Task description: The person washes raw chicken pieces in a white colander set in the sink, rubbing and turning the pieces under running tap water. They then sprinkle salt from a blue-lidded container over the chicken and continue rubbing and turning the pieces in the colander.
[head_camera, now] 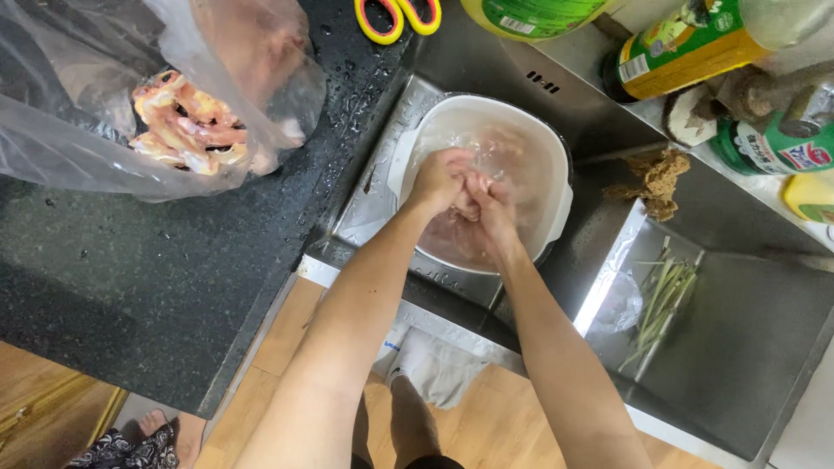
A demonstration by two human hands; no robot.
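Observation:
A white bowl (556, 165) of cloudy water stands in the steel sink (373, 204). Both my hands are inside it, pressed together over pale pieces of raw meat (456, 234) under the water. My left hand (439, 178) wraps around a piece of that meat, and my right hand (491, 208) closes against it from the other side. What lies between the palms is mostly hidden. On the dark counter (156, 269) to the left lies a clear plastic bag (104, 156) holding more raw meat pieces (187, 126).
Yellow-handled scissors (395, 16) lie at the counter's far edge. Bottles (695, 43) and a brown scrubber (656, 178) sit behind the sink. Green stalks (665, 295) lie in the second basin on the right. A white cloth (434, 365) lies on the wooden floor below.

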